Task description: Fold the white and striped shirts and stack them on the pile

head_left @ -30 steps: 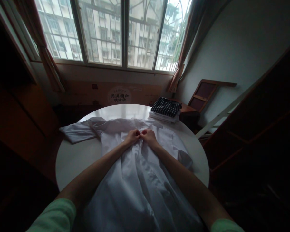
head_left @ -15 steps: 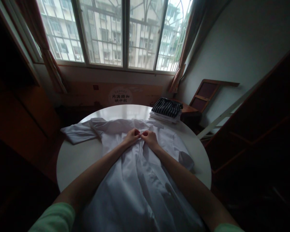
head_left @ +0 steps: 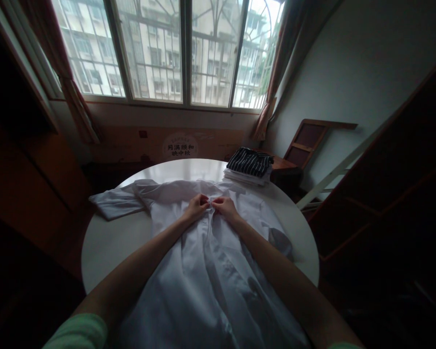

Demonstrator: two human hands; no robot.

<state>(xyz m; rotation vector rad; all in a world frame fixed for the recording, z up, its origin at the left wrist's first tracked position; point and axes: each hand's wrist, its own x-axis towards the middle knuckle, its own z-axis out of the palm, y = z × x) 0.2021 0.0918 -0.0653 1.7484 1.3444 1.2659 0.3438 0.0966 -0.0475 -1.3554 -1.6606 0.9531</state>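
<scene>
Here we pinch the soft, creased cloth of a white shirt (head_left: 203,271) with both hands: our left hand (head_left: 196,207) and right hand (head_left: 223,207) meet, fingertips pressed onto its front near the collar. The shirt lies spread across a smooth, round white table (head_left: 105,242). At the far right sits a folded stack topped by dark striped fabric (head_left: 250,162).

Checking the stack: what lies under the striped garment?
Under the striped garment lie folded white clothes, resting on the table. Only their edges show; their number is hidden.
</scene>
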